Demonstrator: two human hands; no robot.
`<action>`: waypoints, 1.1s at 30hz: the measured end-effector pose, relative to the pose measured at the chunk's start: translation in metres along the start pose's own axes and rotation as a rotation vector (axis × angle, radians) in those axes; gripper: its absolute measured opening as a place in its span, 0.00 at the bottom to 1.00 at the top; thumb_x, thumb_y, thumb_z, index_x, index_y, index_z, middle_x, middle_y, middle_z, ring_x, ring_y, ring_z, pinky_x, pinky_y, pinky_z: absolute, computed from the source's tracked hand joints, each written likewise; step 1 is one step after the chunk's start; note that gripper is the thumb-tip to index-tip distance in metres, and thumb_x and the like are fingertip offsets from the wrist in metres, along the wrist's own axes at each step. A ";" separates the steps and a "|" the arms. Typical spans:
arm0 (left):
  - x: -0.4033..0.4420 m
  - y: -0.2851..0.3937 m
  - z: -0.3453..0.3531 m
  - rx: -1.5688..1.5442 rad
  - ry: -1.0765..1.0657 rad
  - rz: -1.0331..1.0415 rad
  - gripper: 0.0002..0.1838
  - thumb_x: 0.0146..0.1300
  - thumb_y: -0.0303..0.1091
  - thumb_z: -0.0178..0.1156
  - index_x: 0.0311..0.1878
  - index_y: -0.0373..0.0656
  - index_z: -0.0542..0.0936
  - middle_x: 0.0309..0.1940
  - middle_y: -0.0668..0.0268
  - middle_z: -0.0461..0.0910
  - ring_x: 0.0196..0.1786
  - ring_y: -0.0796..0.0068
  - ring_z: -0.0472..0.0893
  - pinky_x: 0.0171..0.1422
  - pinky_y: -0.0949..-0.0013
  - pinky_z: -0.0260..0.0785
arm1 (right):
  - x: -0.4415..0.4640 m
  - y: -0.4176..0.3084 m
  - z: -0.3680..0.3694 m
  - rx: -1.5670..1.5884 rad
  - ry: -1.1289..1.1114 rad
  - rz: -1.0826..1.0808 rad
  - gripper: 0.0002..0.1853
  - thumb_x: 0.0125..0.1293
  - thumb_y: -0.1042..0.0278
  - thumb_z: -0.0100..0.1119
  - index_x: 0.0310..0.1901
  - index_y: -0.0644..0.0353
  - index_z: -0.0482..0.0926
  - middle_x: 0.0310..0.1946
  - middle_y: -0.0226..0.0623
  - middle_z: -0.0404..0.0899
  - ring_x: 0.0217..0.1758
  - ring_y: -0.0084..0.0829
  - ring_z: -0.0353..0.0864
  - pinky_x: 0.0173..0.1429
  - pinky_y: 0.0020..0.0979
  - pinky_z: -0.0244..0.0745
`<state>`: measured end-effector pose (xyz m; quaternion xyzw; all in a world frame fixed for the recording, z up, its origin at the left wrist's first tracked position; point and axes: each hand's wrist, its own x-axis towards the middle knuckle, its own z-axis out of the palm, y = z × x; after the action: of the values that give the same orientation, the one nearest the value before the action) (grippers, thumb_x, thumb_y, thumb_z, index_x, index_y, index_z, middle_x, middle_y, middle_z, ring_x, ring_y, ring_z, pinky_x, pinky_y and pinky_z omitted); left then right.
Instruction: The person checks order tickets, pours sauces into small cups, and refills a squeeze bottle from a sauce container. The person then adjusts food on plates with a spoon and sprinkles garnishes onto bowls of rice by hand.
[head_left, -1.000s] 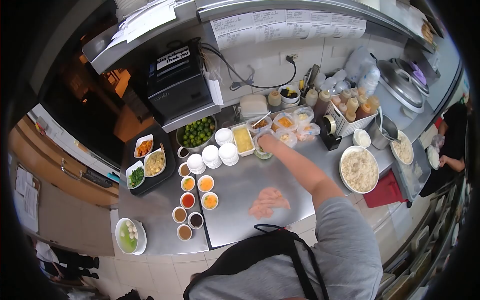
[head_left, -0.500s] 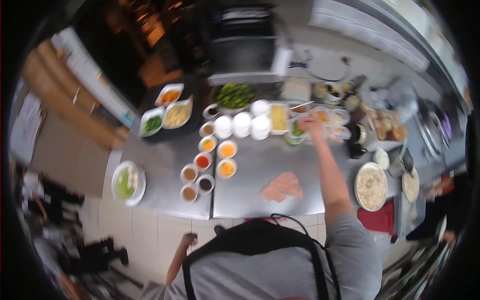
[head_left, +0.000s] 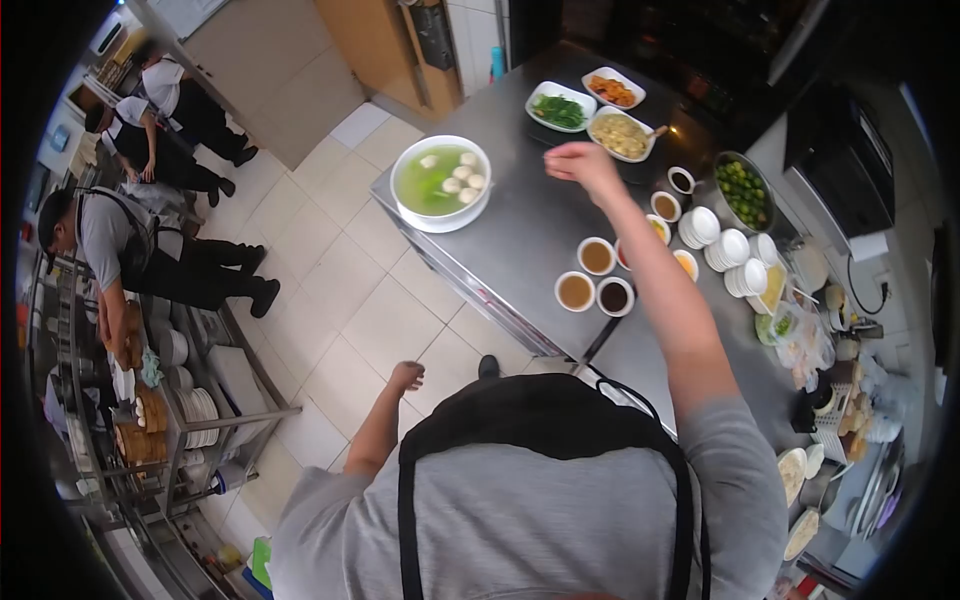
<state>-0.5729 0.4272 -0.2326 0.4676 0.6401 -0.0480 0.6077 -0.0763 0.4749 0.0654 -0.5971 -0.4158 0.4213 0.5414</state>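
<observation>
My right hand hovers over the steel counter, its fingers pinched together; what they hold is too small to make out. On its left stands a white bowl of green soup with white balls, on a saucer. Just beyond the fingers are white dishes of green leaves, orange food and a pale yellow food. Small cups of brown sauce and dark sauce stand beneath my right forearm. My left hand hangs over the floor, fingers loosely curled.
Stacked white cups and a metal bowl of green limes stand at the right. Several people are at the left, one bending over a metal rack of plates. A black machine sits at the upper right.
The view has swung left. My right hand has left the plastic tub of greens and moved left, near the soup bowl. My left hand, hidden at first, now shows over the floor.
</observation>
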 end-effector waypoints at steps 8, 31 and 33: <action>-0.018 -0.166 -0.100 -0.077 0.206 -0.278 0.09 0.53 0.33 0.53 0.35 0.39 0.75 0.27 0.59 0.76 0.23 0.67 0.77 0.22 0.67 0.71 | 0.119 0.020 0.160 -1.132 -0.219 -0.206 0.08 0.49 0.70 0.57 0.30 0.62 0.81 0.29 0.47 0.79 0.30 0.38 0.81 0.37 0.35 0.74; 0.061 0.058 -0.032 0.327 -0.169 0.204 0.12 0.54 0.32 0.52 0.42 0.42 0.73 0.30 0.60 0.75 0.29 0.64 0.78 0.29 0.65 0.72 | -0.193 -0.013 -0.230 -0.666 0.592 -0.141 0.11 0.51 0.72 0.59 0.38 0.63 0.79 0.31 0.40 0.81 0.35 0.30 0.80 0.41 0.28 0.73; 0.059 0.064 -0.012 0.259 -0.126 0.023 0.11 0.54 0.32 0.52 0.41 0.42 0.73 0.29 0.60 0.75 0.30 0.63 0.78 0.31 0.63 0.72 | -0.251 0.006 -0.310 -0.962 0.952 -0.046 0.07 0.49 0.71 0.58 0.31 0.62 0.80 0.30 0.44 0.80 0.34 0.40 0.79 0.41 0.33 0.73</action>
<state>-0.5295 0.5022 -0.2459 0.5457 0.5837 -0.1525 0.5816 0.1442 0.1432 0.0907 -0.8831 -0.2859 -0.1311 0.3482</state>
